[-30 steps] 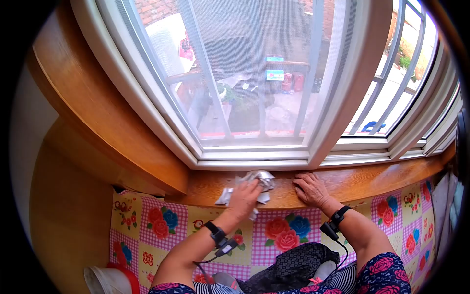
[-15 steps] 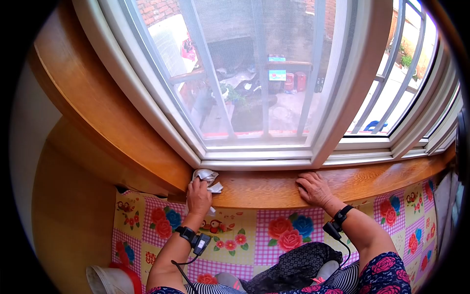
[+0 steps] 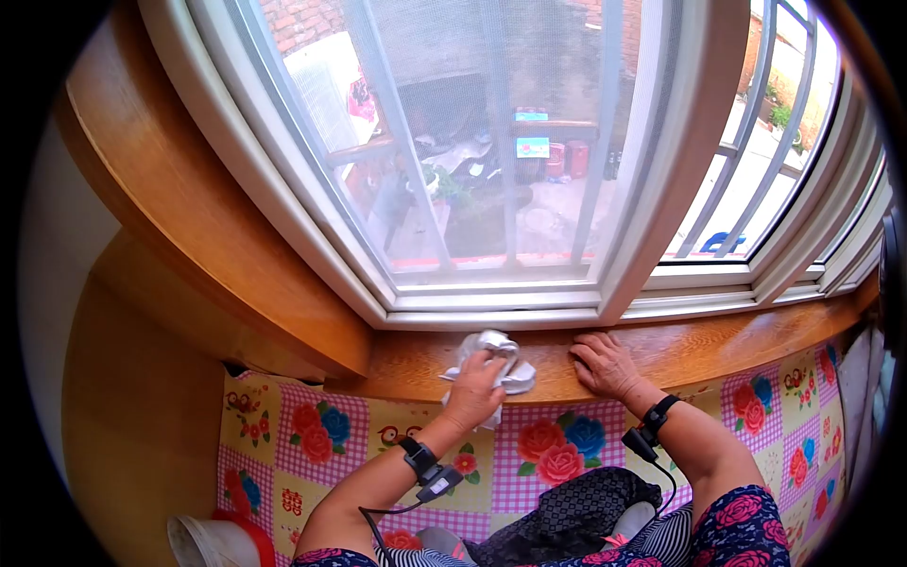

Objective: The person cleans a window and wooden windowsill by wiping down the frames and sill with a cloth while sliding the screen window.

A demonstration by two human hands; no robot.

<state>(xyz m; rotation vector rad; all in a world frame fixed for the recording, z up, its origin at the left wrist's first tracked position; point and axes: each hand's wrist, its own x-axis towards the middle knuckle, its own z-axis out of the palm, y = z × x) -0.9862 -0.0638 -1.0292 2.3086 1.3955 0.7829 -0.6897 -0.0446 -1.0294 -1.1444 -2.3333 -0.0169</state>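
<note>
My left hand (image 3: 475, 386) presses a crumpled white cloth (image 3: 518, 377) against the wooden windowsill (image 3: 416, 364), its fingers closed over the fabric. Part of the cloth hangs past the sill's front edge. Farther right, my right hand (image 3: 605, 365) rests on the same sill, fingers lying on the wood and holding nothing. Behind both hands runs the white window frame (image 3: 491, 319) with a mesh screen (image 3: 491, 208). Each wrist wears a black strap with a small device.
Below the sill lies a flowered, checked covering (image 3: 557, 444). A dark patterned cloth (image 3: 567, 515) is between my feet. At lower left stands a whitish bucket (image 3: 210, 541) with a red rim. A wooden side panel (image 3: 227, 236) rises at left. Grey bars (image 3: 756, 142) stand outside the window.
My left hand has slid the white cloth rightward along the sill, from the left corner toward the middle. My right hand has stayed in place.
</note>
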